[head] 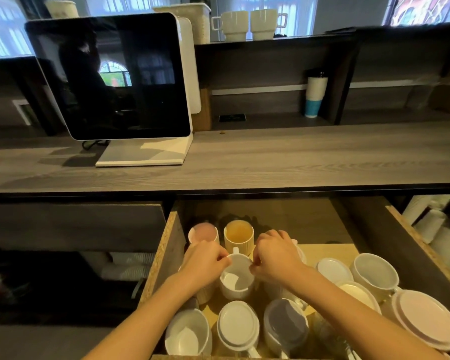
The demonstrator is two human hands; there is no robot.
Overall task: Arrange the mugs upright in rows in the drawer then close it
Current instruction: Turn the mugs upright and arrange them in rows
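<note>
The drawer point(170, 245) stands pulled open below the counter, with several mugs in it. Both hands hold one upright white mug point(236, 280) near the drawer's middle: my left hand point(205, 263) pinches its left rim, my right hand point(277, 257) its right rim. Behind it stand a pink mug point(204, 233) and a ribbed yellow mug point(239, 235), both upright. An upright white mug point(187, 333) sits at the front left. Several others, such as a white one point(238, 326) and a grey-bottomed one point(286, 323), lie upside down.
A wide white cup point(376, 272) stands upright at the right, beside an upside-down pink-bottomed one point(426, 318). The grey counter point(296, 157) above carries a screen on a white stand point(109, 76). Two white mugs point(247, 24) sit on the top shelf. Paper cup stacks point(431, 224) lie right of the drawer.
</note>
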